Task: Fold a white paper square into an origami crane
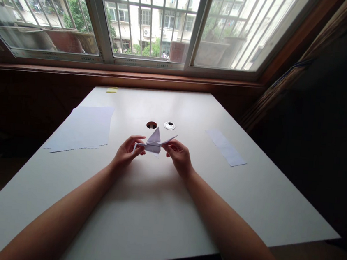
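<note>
A folded white paper crane [153,143] is held up over the middle of the white table [151,227]. One pointed wing stands upright, and narrow ends stick out to the left and right. My left hand [128,149] pinches its left end, where a thin tip bends downward. At the other side, my right hand [179,154] grips the base of the right point between thumb and fingers. Parts of the crane's ends are covered by my fingers.
White paper sheets [86,129] lie at the left, a cut paper strip [227,148] at the right. Beyond my hands are an open cable hole [151,125] and a round grommet cap [169,126]. Yellow slips [112,90] lie near the far edge, below a barred window [150,20].
</note>
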Motion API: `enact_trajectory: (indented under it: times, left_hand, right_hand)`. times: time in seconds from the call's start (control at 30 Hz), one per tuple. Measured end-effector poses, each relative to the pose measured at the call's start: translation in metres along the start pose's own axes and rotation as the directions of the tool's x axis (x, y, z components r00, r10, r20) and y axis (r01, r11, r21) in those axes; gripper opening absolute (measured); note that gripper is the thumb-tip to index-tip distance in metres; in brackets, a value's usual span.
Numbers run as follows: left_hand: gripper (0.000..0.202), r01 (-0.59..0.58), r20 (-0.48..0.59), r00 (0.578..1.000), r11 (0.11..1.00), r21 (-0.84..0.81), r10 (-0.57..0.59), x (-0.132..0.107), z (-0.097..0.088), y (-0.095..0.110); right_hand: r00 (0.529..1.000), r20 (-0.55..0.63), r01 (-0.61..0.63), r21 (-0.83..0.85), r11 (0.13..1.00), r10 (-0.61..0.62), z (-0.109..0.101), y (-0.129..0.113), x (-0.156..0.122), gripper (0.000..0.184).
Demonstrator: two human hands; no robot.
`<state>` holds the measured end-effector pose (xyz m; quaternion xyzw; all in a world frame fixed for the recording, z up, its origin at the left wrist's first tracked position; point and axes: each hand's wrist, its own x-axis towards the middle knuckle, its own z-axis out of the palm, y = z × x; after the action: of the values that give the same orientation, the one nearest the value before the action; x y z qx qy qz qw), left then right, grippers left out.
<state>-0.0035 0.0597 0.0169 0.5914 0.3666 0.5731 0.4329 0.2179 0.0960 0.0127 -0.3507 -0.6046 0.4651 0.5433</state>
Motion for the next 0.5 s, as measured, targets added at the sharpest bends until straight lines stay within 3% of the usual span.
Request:
enact_trajectory:
  times: [0.13,0.3,0.5]
  left_hand:
    - [0.029,0.03,0.104,0.994,0.999,0.033,-0.034,0.0003,-0.0017,0.0007]
    - [0.041,0.038,0.164,0.986,0.999,0.03,-0.042,0.0022,-0.0019,-0.0027]
    - [0.027,-0.011,0.098,0.995,0.996,0.091,0.002,0.0044,-0.0003,-0.0044]
  right_hand:
    - [0.998,0.012,-0.068,0.045,0.997,0.068,-0.001,-0.0012,0.0009,0.024]
    - [0.995,0.011,-0.101,0.093,0.991,0.1,-0.0009,0.0013,0.0025,0.023]
    - [0.994,0.021,-0.109,0.078,0.991,0.107,0.0024,0.0016,0.0019,0.027]
